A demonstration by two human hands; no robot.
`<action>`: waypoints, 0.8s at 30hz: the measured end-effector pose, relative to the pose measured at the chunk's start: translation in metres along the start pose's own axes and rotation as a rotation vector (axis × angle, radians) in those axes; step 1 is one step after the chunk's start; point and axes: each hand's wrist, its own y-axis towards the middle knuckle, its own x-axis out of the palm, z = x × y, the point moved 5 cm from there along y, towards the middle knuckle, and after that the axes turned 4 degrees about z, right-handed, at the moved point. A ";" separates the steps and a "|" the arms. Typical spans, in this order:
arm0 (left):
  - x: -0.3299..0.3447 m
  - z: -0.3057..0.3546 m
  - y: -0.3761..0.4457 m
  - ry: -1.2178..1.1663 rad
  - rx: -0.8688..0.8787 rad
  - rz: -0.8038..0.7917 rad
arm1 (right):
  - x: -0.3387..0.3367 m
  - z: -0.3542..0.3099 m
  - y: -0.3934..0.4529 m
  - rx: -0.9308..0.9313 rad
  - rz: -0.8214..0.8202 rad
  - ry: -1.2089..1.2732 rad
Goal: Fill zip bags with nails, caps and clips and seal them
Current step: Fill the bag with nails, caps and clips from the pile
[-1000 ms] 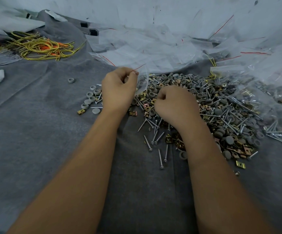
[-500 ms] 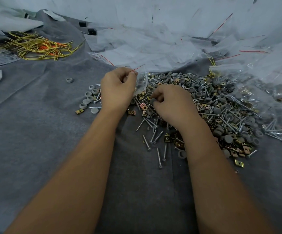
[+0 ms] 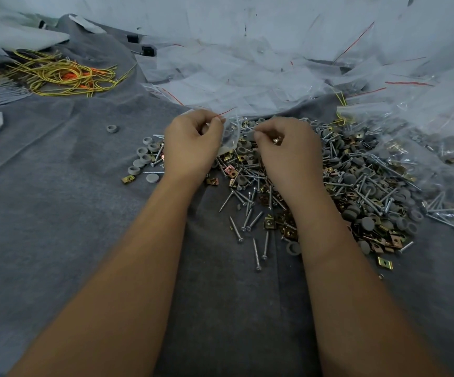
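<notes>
Left hand: the left hand [image 3: 193, 144] pinches the red-striped mouth of a zip bag [image 3: 229, 131], holding it up and agape so parts can drop in.
Right hand: the right hand [image 3: 288, 148] is curled, pinching a brass clip [image 3: 277, 139] and what looks like a nail right at the bag's mouth — apparently mid-feed.
Supply: the heap of nails, caps and clips [image 3: 356, 186] lies just beside and under the right hand, a short reach.
Edges: empty bags [image 3: 247, 80] crowd the far side; filled ones sit at right.
Open room: the grey cloth [image 3: 57, 213] on the left — a likely spot for sealing.
</notes>
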 end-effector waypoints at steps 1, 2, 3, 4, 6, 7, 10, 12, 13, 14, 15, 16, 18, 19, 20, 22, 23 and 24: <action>0.001 0.000 -0.001 0.004 0.004 -0.011 | 0.000 -0.002 0.000 -0.004 0.023 0.041; 0.001 0.001 -0.001 0.004 0.009 -0.023 | 0.000 -0.003 0.000 -0.010 0.038 0.077; 0.002 0.002 -0.002 0.003 0.013 -0.035 | 0.001 -0.005 -0.001 -0.021 0.045 0.102; 0.002 0.002 -0.003 0.001 0.016 -0.044 | 0.003 -0.007 -0.002 -0.036 0.046 0.118; 0.003 0.003 -0.004 0.001 0.017 -0.056 | 0.008 -0.008 -0.003 -0.061 0.020 0.123; 0.003 0.003 -0.003 0.003 0.015 -0.057 | 0.011 -0.008 -0.004 -0.073 -0.004 0.103; 0.001 0.002 -0.003 0.018 0.009 -0.046 | 0.018 -0.006 -0.005 -0.094 -0.063 0.046; 0.000 0.002 -0.002 0.011 -0.003 -0.032 | 0.018 -0.004 -0.005 -0.084 -0.069 0.060; 0.000 0.002 -0.002 0.006 -0.010 -0.025 | 0.017 -0.004 -0.005 -0.081 -0.068 0.066; -0.001 0.002 -0.002 0.004 -0.016 -0.020 | 0.017 -0.004 -0.005 -0.080 -0.069 0.068; -0.001 0.002 -0.002 0.005 -0.022 -0.016 | 0.017 -0.003 -0.005 -0.077 -0.071 0.070; -0.001 0.002 -0.001 0.004 -0.027 -0.011 | 0.016 -0.003 -0.005 -0.070 -0.073 0.070; -0.001 0.001 0.000 -0.003 -0.038 0.003 | 0.014 0.000 -0.003 -0.038 -0.060 0.058; -0.002 0.000 0.000 -0.004 -0.044 0.010 | 0.012 0.003 -0.002 -0.012 -0.045 0.042; -0.002 -0.001 0.000 -0.004 -0.050 0.019 | 0.010 0.007 0.000 0.018 -0.030 0.014; -0.003 -0.003 0.002 -0.017 -0.065 0.037 | 0.006 0.014 0.002 0.070 -0.032 -0.077; -0.004 -0.004 0.002 -0.024 -0.068 0.043 | 0.006 0.017 0.002 0.084 -0.056 -0.124; -0.003 -0.004 0.002 -0.028 -0.069 0.045 | 0.007 0.020 0.002 0.091 -0.092 -0.162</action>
